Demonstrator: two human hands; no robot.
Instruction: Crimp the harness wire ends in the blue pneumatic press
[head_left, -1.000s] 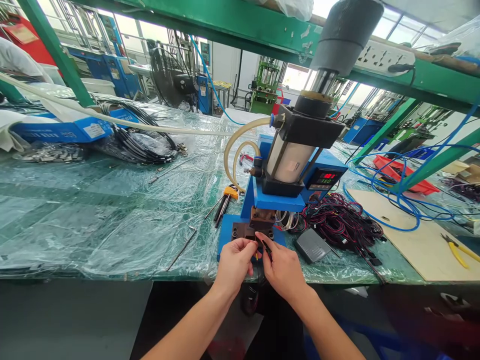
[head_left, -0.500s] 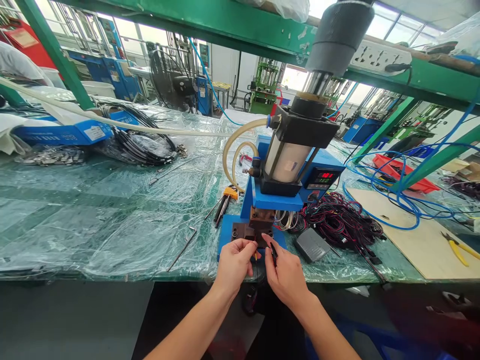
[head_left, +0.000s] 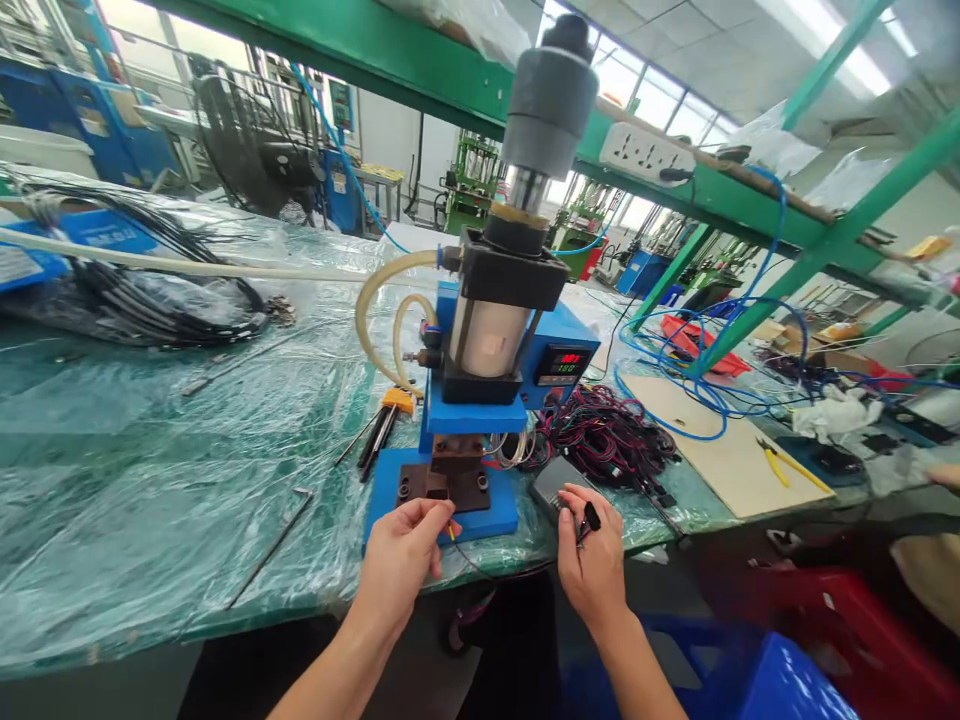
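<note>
A blue pneumatic press [head_left: 480, 400] stands on the green bench, with a brown die block [head_left: 444, 485] on its base. My left hand [head_left: 401, 555] is pinched on a thin wire end with a small orange tip right at the front of the die. My right hand [head_left: 592, 560] is off to the right of the press, beside a grey pedal box [head_left: 555, 478]. It is closed on a small black connector [head_left: 590, 517] with a thin wire trailing back toward my left hand.
A heap of red-and-black wires [head_left: 604, 440] lies right of the press. Yellow-handled pliers [head_left: 787, 462] rest on a beige board [head_left: 720, 445]. Hex keys [head_left: 379, 425] and black cable coils [head_left: 150, 295] lie left on plastic sheeting. A blue bin [head_left: 757, 675] and a red crate sit below right.
The view swung to the right. My right hand drew away from the die to the right with the black connector, while my left hand stayed at the die front.
</note>
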